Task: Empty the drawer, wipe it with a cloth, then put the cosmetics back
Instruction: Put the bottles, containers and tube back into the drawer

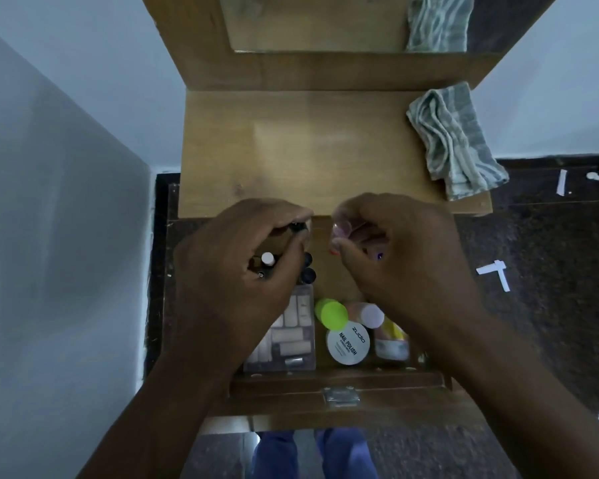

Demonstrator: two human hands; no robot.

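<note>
Both hands over open drawer [325, 382]: left hand [242, 271] gripping upright dark bottles [306, 267], right hand [395, 257] pinching small clear item; remaining cosmetics just nearer, bench [291, 150] directly beyond.

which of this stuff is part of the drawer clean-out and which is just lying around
Part of the job:
open wooden drawer
striped grey-green cloth
round white nail polish tub
lime-green capped bottle
clear box of nail tips
small dark-capped bottles in left hand
right hand

Lying about:
white paper scraps on the dark floor
</note>
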